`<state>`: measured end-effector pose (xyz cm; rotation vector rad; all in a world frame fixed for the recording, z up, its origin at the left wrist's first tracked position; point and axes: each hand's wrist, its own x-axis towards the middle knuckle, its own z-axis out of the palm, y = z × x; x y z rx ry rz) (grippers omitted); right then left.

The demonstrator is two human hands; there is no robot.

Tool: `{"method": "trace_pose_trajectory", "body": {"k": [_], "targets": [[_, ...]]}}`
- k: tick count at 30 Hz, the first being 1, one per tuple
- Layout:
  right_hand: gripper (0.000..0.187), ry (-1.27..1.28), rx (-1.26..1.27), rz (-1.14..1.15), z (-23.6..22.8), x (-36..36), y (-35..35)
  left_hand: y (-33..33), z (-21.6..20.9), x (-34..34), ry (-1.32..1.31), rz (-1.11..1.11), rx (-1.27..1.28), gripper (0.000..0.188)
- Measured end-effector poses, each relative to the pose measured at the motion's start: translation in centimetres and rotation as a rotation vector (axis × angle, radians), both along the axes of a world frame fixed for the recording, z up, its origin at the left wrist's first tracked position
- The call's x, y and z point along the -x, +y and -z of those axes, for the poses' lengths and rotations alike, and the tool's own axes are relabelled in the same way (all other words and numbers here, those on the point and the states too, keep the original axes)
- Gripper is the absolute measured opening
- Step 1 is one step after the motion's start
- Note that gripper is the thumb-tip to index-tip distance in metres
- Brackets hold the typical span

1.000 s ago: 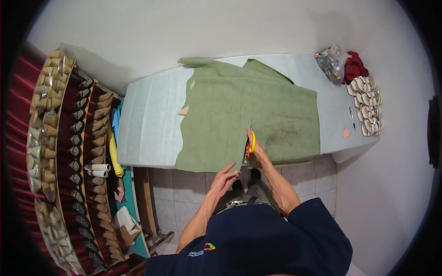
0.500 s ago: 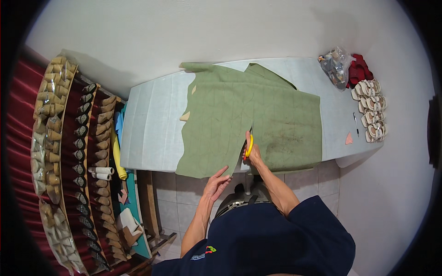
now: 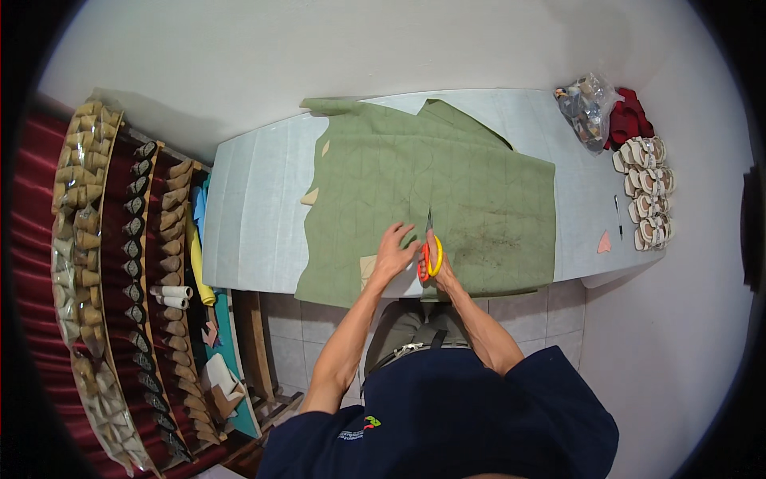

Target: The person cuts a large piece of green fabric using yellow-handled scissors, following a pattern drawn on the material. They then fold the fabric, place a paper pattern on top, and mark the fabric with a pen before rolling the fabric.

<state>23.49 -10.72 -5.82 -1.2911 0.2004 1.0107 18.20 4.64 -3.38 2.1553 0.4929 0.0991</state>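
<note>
Scissors (image 3: 439, 251) stay gripped in our right hand (image 3: 444, 275). Our left hand (image 3: 391, 255), fingers loosely spread, has moved up the green sheet (image 3: 359, 199), likely steadying it for cutting.

white sandals (image 3: 645, 182): lined up in a row at the right end of the counter (image 3: 259, 207)
plastic bag (image 3: 586, 112): clear, full of mixed pieces, just beside a red bundle (image 3: 630, 120)
pen (image 3: 617, 211): near the white sandals, with a pink scrap (image 3: 604, 242) close by
rack (image 3: 146, 247): tan shoe forms (image 3: 171, 263), dark patterned shoes (image 3: 133, 248) and plastic-wrapped tan pieces (image 3: 77, 195) in rows, against dark red drapery (image 3: 30, 239)
two white rolls (image 3: 172, 298): jutting out near a yellow roll (image 3: 201, 267)
floor (image 3: 321, 316): grey tiles
</note>
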Motion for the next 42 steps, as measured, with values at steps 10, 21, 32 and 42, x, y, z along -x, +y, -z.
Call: {"method": "trace_pose_trajectory", "body": {"k": [10, 21, 32, 42], "targets": [[0.080, 0.041, 0.034, 0.007, -0.5, -0.6, -1.6, -0.4, 2.6, -6.5, 0.102, 0.146, -0.392, 0.090], [0.081, 0.001, 0.205, 0.128, 0.2, 0.6, 3.1, 2.6, 2.9, -6.2, -0.090, 0.365, -0.481, 0.047], [0.074, -0.013, 0.398, 0.189, -1.3, 0.1, 3.6, 3.6, 2.1, -6.4, -0.148, 0.388, -0.395, 0.045], [0.076, -0.038, 0.363, 0.120, -2.1, -0.7, 4.0, 4.1, 1.4, -6.3, -0.087, 0.365, -0.277, 0.042]]}}
